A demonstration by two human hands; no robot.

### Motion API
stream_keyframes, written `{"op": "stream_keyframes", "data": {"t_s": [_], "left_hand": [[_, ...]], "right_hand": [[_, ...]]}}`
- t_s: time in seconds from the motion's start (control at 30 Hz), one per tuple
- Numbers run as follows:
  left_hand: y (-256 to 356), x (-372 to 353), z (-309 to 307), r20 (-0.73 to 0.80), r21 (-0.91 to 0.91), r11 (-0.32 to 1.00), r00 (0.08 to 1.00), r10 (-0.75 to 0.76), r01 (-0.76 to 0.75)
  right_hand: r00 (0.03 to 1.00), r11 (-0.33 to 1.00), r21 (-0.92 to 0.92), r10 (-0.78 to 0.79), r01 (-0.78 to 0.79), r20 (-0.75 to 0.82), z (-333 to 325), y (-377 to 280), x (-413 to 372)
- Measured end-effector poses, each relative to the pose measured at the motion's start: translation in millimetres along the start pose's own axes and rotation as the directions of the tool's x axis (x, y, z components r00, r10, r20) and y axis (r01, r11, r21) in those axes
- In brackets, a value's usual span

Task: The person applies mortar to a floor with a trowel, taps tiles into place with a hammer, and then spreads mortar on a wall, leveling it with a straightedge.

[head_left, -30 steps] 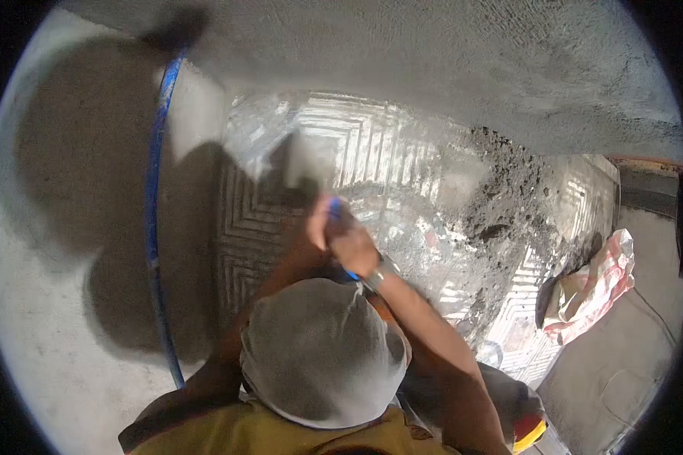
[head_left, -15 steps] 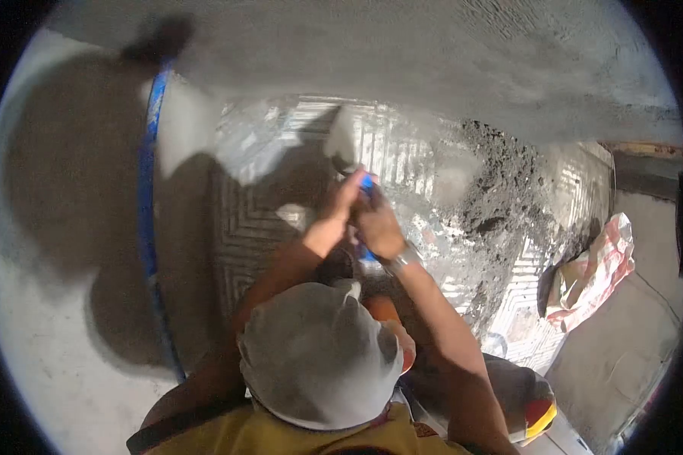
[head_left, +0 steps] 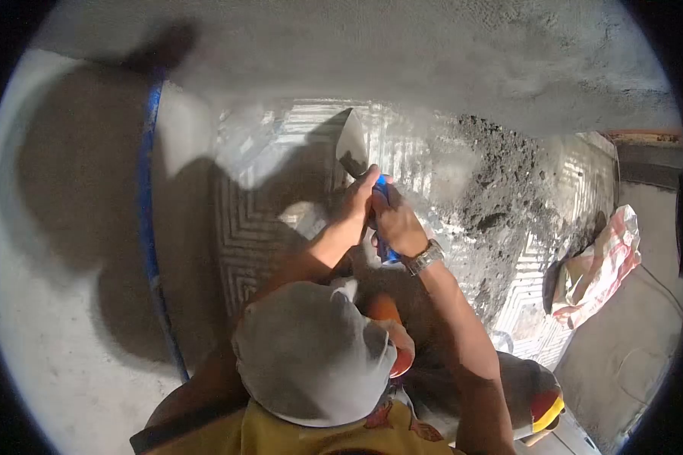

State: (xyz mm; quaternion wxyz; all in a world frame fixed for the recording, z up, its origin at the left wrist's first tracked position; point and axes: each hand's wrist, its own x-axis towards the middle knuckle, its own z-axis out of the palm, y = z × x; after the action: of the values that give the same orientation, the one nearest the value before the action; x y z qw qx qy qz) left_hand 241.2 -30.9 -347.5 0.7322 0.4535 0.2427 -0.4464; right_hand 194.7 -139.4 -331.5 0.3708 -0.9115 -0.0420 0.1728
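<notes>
A pointed trowel has its metal blade (head_left: 351, 142) directed away from me, over the ridged floor. My right hand (head_left: 399, 226), with a metal watch on its wrist, is closed round the trowel's blue handle. My left hand (head_left: 361, 196) is closed at the front of the same handle, its thumb near the blade's neck. Blue shows between the hands and again below the right one. The left fingers are partly hidden.
Dark crumbly mortar (head_left: 501, 182) is spread over the floor to the right, near a crumpled red-and-white bag (head_left: 598, 265). Along the left runs a long blue strip (head_left: 146, 189). A grey plastered surface (head_left: 341, 57) lies across the top. A grey cloth-covered shape (head_left: 315, 353) fills the lower middle.
Both hands and the trowel have shifted slightly right in the view and are less blurred. The hands still hold the handle.
</notes>
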Motion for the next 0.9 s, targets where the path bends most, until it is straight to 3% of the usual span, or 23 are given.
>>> {"op": "stream_keyframes", "data": {"t_s": [0.1,0.13,0.17,0.2,0.23,0.27,0.33,0.37,0.4,0.43,0.53,0.63,0.67,0.7,0.73,0.77,0.8,0.83,0.9], "left_hand": [[-1,3,-23,-0.035,-0.158,0.957,0.97,0.242,-0.244],[8,-4,-40,-0.041,-0.239,0.949,0.978,0.204,-0.207],[19,-13,-52,-0.045,-0.318,0.933,0.986,0.162,-0.168],[33,-23,-44,-0.274,-0.243,0.942,0.948,0.165,-0.234],[36,-18,-63,-0.124,-0.29,0.937,0.979,0.163,-0.193],[37,-26,-55,-0.146,-0.242,0.959,0.982,0.117,-0.15],[23,-11,-37,-0.11,-0.167,0.983,0.993,0.051,-0.069],[20,-20,-20,-0.125,-0.008,1.0,0.992,-0.018,0.017],[13,-16,-5,-0.12,0.029,1.0,0.993,0.011,-0.008],[8,-12,5,-0.115,0.064,0.997,0.993,0.041,-0.034],[-3,11,-23,0.066,-0.172,0.985,0.998,0.023,-0.011],[25,-20,-31,-0.004,-0.413,0.888,0.975,0.222,-0.204],[35,-27,-32,-0.111,-0.427,0.882,0.979,0.171,-0.202],[43,-29,-35,-0.218,-0.437,0.877,0.969,0.113,-0.2],[39,-22,-45,-0.056,-0.325,0.927,0.983,0.177,-0.186],[31,-14,-40,-0.1,-0.297,0.941,0.985,0.138,-0.162],[19,-7,-28,-0.049,-0.246,0.968,0.998,0.046,-0.057],[5,-2,-12,-0.006,-0.194,0.98,0.999,-0.049,0.047],[-19,15,17,0.136,-0.065,0.998,0.99,0.03,-0.022]], "right_hand": [[0.967,0.939,-0.231,-0.244,0.254,0.071,10,-16,16],[0.859,0.806,-0.354,-0.511,0.474,-0.013,20,-15,31],[0.914,0.887,-0.219,-0.398,0.406,0.08,25,-28,48],[0.946,0.95,-0.103,-0.275,0.295,0.172,29,-41,64],[0.874,0.784,-0.419,-0.482,0.459,0.056,49,-40,71],[0.898,0.858,-0.265,-0.415,0.439,0.142,35,-42,64],[0.906,0.916,-0.211,-0.262,0.342,0.333,10,-26,42],[0.956,0.94,-0.18,-0.278,0.291,0.091,6,-16,24],[0.948,0.957,-0.127,-0.278,0.26,-0.156,2,-6,6],[0.945,0.944,-0.183,-0.299,0.273,-0.132,-2,-4,4],[0.94,0.889,-0.307,-0.333,0.339,0.075,-3,-7,14],[0.902,0.863,-0.263,-0.4,0.431,0.165,23,-18,58],[0.943,0.959,-0.145,-0.2,0.244,0.267,11,-47,70],[0.955,0.982,0.001,-0.182,0.187,0.236,14,-45,68],[0.965,0.98,0.15,-0.163,0.134,0.205,17,-44,66],[0.935,0.964,-0.072,-0.227,0.255,0.272,8,-35,57],[0.923,0.912,-0.148,-0.369,0.383,0.113,6,-13,36],[0.921,0.902,-0.204,-0.391,0.382,-0.004,3,4,14],[0.963,0.983,-0.064,-0.182,0.173,-0.199,-9,24,-17]]}}
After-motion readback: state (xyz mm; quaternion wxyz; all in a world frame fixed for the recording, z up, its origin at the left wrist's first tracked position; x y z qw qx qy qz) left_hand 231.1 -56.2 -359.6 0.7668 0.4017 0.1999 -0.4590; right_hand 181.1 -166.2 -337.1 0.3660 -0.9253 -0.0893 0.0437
